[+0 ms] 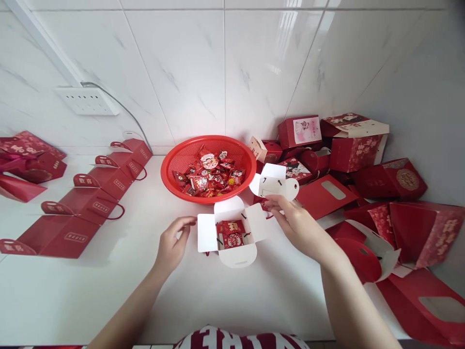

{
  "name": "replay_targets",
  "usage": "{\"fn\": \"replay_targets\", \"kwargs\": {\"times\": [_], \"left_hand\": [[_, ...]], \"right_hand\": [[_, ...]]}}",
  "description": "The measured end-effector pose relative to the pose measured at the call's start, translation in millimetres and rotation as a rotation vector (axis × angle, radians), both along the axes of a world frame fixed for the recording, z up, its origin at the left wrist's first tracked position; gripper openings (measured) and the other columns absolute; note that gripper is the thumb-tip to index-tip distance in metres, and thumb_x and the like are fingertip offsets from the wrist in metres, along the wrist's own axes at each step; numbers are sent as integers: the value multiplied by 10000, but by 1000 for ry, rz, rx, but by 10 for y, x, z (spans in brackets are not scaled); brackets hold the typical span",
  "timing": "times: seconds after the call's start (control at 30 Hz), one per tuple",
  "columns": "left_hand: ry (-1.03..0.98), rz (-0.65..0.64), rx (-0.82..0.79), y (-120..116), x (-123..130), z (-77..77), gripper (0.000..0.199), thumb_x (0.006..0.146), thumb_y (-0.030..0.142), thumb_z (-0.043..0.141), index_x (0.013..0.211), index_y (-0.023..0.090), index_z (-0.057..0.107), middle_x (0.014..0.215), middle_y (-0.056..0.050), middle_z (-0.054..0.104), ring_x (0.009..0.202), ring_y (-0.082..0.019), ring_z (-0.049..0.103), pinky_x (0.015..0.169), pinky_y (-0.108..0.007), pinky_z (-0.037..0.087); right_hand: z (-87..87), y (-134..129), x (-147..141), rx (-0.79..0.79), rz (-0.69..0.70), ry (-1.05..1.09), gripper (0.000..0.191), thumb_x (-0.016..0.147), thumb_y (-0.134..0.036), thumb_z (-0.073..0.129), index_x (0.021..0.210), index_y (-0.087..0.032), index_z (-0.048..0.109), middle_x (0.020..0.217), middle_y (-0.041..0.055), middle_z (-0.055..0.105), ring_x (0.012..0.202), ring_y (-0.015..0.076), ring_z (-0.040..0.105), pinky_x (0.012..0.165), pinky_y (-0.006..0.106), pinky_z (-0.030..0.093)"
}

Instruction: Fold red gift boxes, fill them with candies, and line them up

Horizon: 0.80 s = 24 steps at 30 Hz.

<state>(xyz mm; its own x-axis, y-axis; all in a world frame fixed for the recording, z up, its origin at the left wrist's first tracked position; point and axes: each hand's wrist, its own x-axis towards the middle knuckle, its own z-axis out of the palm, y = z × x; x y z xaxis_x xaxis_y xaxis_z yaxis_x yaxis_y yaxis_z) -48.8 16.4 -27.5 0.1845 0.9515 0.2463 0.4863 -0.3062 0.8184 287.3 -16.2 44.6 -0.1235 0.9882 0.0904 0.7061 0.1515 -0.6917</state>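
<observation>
An open gift box (237, 255), red outside where a sliver shows and white inside, stands on the tabletop (138, 286) just below the middle of the frame. Its four flaps are folded outward, and red wrapped sweets (232, 228) lie inside; one wrapper bears what looks like a double-happiness character. The box is unclosed and holds only a few pieces in view.

The left hand (170, 245) is at its left flap, thumb and forefinger curved toward each other; I cannot tell whether the grip pinches the edge. The right hand (300, 228) reaches between the right flap and a second open box (278, 183). Its thumb and fingertips are close together, but what they pinch, if anything, cannot be told; nor can that box's contents.

Behind, at the frame's centre, a red plastic colander (167, 182) contains many more sweets in printed wrappers, their small lettering unreadable.

At left, a slanting row of red handled boxes (67, 237) carries small pale-framed labels, too small to read; whether they are filled is hidden. At right lies a jumble of red cartons (363, 152), some gaping, one labelled with a pink-gowned figure, another with a round gold emblem.
</observation>
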Motion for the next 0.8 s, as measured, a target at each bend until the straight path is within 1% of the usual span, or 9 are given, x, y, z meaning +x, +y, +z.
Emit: {"fn": "replay_targets", "kwargs": {"times": [0.1,0.2,0.3,0.4,0.5,0.63,0.7,0.77,0.8], "left_hand": [[16,-137,47,-107,67,-95,379,924,207,504,1301,223,534,1337,-118,554,1203,-271,576,951,-436,529],[29,-288,151,-209,165,-127,664,872,190,562,1488,246,320,1540,-162,311,1437,-342,317,1100,-532,406],[55,-378,145,-252,241,-152,820,855,276,624,1548,234,187,1608,-172,154,1503,-373,110,1174,-593,261],[51,-428,151,-240,292,-178,853,849,369,660,1551,244,193,1621,-161,108,1508,-389,31,1182,-618,195],[29,-464,126,-221,343,-189,764,852,395,664,1510,273,296,1619,-146,102,1502,-392,72,1166,-603,239],[-31,-470,1,-222,395,-182,612,843,398,654,1395,264,426,1572,-162,184,1404,-362,331,994,-467,481],[-62,-440,-4,-235,401,-172,501,838,403,642,1294,251,500,1491,-160,298,1280,-329,464,856,-394,538],[-74,-404,13,-261,403,-154,403,820,423,648,1164,230,566,1371,-145,403,1106,-282,560,729,-338,543],[-75,-387,20,-279,407,-145,355,816,429,646,1094,217,588,1314,-135,438,1025,-257,582,688,-322,536]], "right_hand": [[-246,-52,22,-72,-33,92,390,968,-160,366,1339,-237,456,1173,85,691,1093,225,662,922,441,524],[-426,-93,-8,-128,71,165,478,897,-162,503,1364,-258,471,1225,80,676,1112,245,655,935,446,530],[-550,-135,-48,-116,191,222,773,814,-209,663,1497,-310,317,1418,82,552,1239,270,576,1019,468,491],[-630,-166,-59,-37,239,236,938,798,-265,716,1557,-347,172,1553,87,380,1354,282,464,1089,493,433],[-658,-174,-81,11,297,202,895,815,-337,725,1550,-373,216,1602,73,277,1441,295,337,1132,514,379],[-624,-183,-212,4,355,176,719,836,-389,711,1482,-354,394,1607,77,246,1466,302,287,1152,493,351],[-604,-201,-311,17,359,206,526,871,-418,671,1369,-312,538,1590,86,277,1464,308,287,1151,484,350],[-601,-226,-417,13,350,247,321,925,-443,591,1186,-271,662,1567,82,322,1466,311,279,1151,484,345],[-610,-239,-470,6,339,271,289,949,-448,548,1116,-258,689,1560,78,335,1468,307,275,1155,482,337]]}}
